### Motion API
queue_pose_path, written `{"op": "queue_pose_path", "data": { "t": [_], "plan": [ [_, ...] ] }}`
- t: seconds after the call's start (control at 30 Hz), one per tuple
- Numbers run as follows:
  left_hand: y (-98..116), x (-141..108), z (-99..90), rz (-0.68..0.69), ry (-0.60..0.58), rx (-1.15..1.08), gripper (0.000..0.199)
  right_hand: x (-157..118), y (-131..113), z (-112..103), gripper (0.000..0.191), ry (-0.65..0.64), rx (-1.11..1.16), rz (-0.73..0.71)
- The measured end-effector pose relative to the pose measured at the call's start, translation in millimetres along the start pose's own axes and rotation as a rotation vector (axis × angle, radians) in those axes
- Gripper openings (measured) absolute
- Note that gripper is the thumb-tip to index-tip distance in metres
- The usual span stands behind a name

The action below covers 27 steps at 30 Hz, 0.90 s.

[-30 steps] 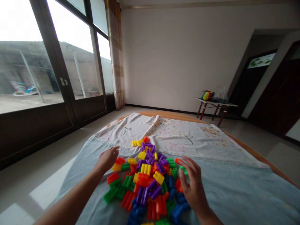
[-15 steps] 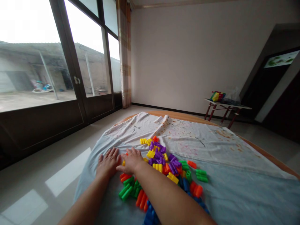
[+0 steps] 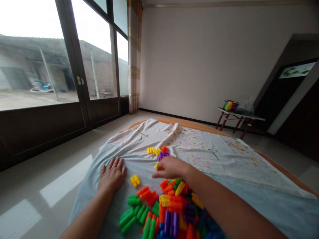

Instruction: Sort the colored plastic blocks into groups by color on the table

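Observation:
My left hand (image 3: 112, 174) lies flat on the cloth, fingers spread, holding nothing. A yellow toy block (image 3: 135, 180) sits just right of it. My right hand (image 3: 170, 167) is low over the far part of the block pile, palm down, with thumb and forefinger apart; its other fingers are partly hidden. Purple blocks (image 3: 163, 155) show just beyond its fingers. Nearer me is a heap of ribbed plastic blocks, with green blocks (image 3: 134, 215), orange blocks (image 3: 149, 196) and a purple block (image 3: 171, 224). My right forearm covers part of the heap.
Yellow blocks (image 3: 151, 150) and an orange block (image 3: 164, 148) lie at the far end. A wrinkled, stained cloth (image 3: 199, 146) covers the round wooden table (image 3: 191, 123). Glass doors (image 3: 84, 79) are at left. A small table (image 3: 239, 115) with a colourful bag (image 3: 230, 105) stands back right.
My right hand has moved right, away from beside my left hand, to the far blocks. My left hand has shifted slightly left. Many blocks have moved nearer to me and are bunched closer together.

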<state>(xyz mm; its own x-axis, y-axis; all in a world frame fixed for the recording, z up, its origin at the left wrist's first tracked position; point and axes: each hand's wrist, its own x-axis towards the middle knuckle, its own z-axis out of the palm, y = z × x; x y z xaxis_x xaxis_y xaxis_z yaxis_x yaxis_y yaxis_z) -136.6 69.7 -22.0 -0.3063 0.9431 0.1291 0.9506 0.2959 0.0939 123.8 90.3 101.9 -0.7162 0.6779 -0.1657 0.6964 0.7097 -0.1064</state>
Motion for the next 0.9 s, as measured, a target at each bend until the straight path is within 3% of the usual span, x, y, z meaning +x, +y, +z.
{"op": "queue_pose_path", "data": {
  "t": [0.07,0.1,0.23,0.37,0.63,0.9],
  "plan": [
    [1.1,-0.5,-0.7,-0.013,0.001,0.000,0.058,34.1,4.2,0.7,0.036,0.233,-0.002,0.094],
    [1.7,-0.7,-1.2,-0.020,0.001,0.000,0.057,53.4,5.0,3.8,0.034,0.272,-0.013,0.127],
    [3.1,-0.9,-3.3,-0.045,0.000,-0.003,0.057,117.8,8.8,24.3,0.039,0.230,-0.021,0.173],
    [3.3,-0.4,-2.9,-0.058,-0.003,-0.002,0.058,137.9,27.0,41.2,0.040,0.179,-0.027,0.261],
    [4.2,-0.7,-1.7,-0.061,-0.014,0.010,0.058,101.4,74.5,42.8,0.040,0.138,0.015,0.427],
    [3.9,2.2,-2.2,-0.049,-0.035,0.009,0.061,17.8,87.4,25.1,0.024,-0.042,0.135,0.360]
  ]
}}
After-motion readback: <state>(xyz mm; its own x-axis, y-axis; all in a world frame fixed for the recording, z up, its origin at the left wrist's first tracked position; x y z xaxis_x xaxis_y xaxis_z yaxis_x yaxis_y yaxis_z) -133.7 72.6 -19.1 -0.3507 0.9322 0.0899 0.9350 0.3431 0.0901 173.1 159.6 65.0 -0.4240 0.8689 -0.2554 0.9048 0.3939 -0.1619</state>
